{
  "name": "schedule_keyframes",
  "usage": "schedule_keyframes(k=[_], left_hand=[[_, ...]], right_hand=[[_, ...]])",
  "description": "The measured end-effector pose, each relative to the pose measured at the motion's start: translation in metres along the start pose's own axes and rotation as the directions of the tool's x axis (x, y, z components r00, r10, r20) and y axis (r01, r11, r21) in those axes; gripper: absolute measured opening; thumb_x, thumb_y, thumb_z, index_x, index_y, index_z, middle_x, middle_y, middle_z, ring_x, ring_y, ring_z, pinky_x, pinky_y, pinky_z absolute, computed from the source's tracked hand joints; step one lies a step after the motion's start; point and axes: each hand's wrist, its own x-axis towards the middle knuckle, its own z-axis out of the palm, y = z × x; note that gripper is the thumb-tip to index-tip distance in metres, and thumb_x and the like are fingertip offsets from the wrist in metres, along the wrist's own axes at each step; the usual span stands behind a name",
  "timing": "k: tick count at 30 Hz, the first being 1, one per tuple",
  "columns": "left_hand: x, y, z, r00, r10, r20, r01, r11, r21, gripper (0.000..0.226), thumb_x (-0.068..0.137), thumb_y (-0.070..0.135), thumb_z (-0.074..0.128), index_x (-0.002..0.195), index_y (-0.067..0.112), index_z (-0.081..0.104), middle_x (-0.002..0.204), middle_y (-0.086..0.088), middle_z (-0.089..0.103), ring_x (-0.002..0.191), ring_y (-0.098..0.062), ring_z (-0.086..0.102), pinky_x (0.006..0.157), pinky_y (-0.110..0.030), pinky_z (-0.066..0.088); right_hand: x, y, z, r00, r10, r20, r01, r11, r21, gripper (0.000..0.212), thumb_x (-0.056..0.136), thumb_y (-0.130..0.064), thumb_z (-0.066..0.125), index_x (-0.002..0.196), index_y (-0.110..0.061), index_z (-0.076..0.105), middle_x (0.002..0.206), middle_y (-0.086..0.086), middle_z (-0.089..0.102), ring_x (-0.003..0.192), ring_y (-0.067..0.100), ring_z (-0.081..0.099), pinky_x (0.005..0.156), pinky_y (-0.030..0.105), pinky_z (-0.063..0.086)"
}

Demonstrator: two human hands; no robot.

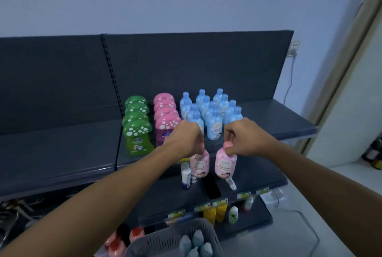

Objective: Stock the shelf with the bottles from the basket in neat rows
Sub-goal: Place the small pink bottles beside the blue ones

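1. Dim bluish light fills a shop corner with dark grey shelving against a pale wall; nearest the camera sits the grey slatted basket (165, 240), with a few pale bottles (196, 242) left inside.
2. Above it, both arms reach forward. The left hand (187, 138) is pinched round the cap of a pink bottle (200, 163); its cap is hidden by the fingers.
3. The right hand (244, 137) grips the pink cap of a second pink bottle (225, 163), which hangs upright just beside the first, in front of the shelf (268, 112) edge.
4. These look like light, stiff plastic bottles with smooth sides; a cap pinch should hold, though a grasp round the body would likely steady them better when setting down.
5. Farther back stand the green row (137, 124), the pink mushroom-capped row (166, 116) and the blue cluster (210, 112).
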Motion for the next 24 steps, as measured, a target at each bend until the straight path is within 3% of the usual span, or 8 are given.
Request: schedule_keyframes(k=[4, 13, 18, 24], left_hand=[[0.012, 0.011, -0.012, 0.999, 0.040, -0.032, -0.040, 0.999, 0.005, 0.014, 0.074, 0.022, 0.085, 0.087, 0.017, 0.082, 0.082, 0.004, 0.077, 0.076, -0.012, 0.070, 0.068, -0.027, 0.056], [0.055, 0.032, -0.014, 0.997, 0.083, 0.005, -0.083, 0.996, 0.018, 0.019, 0.073, 0.027, 0.085, 0.088, 0.016, 0.082, 0.083, 0.006, 0.078, 0.080, -0.008, 0.070, 0.075, -0.033, 0.062], [0.101, 0.057, 0.004, 0.997, 0.068, 0.024, -0.068, 0.998, 0.015, 0.008, 0.073, 0.023, 0.080, 0.080, 0.019, 0.081, 0.077, 0.007, 0.076, 0.079, -0.008, 0.069, 0.074, -0.035, 0.061], [0.161, 0.092, 0.025, 0.997, 0.071, 0.013, -0.071, 0.997, -0.012, 0.014, 0.075, 0.028, 0.083, 0.087, 0.022, 0.082, 0.084, 0.010, 0.077, 0.085, -0.004, 0.069, 0.080, -0.028, 0.059]], right_hand=[[0.003, 0.011, -0.021, 1.000, 0.023, -0.016, -0.024, 0.999, -0.029, 0.020, 0.055, -0.030, 0.076, 0.069, -0.027, 0.062, 0.068, -0.015, 0.064, 0.070, 0.004, 0.061, 0.065, 0.033, 0.056], [0.025, 0.051, -0.050, 0.999, 0.014, -0.046, -0.017, 0.998, -0.060, 0.023, 0.055, -0.033, 0.078, 0.068, -0.029, 0.060, 0.069, -0.014, 0.062, 0.068, 0.003, 0.060, 0.061, 0.029, 0.055], [0.054, 0.093, -0.067, 1.000, -0.015, -0.002, 0.015, 0.999, -0.051, 0.024, 0.054, -0.031, 0.080, 0.067, -0.026, 0.061, 0.066, -0.013, 0.065, 0.065, 0.004, 0.063, 0.060, 0.033, 0.058], [0.099, 0.161, -0.088, 0.998, -0.037, 0.043, 0.040, 0.996, -0.081, 0.025, 0.052, -0.032, 0.081, 0.067, -0.026, 0.062, 0.064, -0.016, 0.065, 0.063, 0.001, 0.063, 0.058, 0.031, 0.058]])
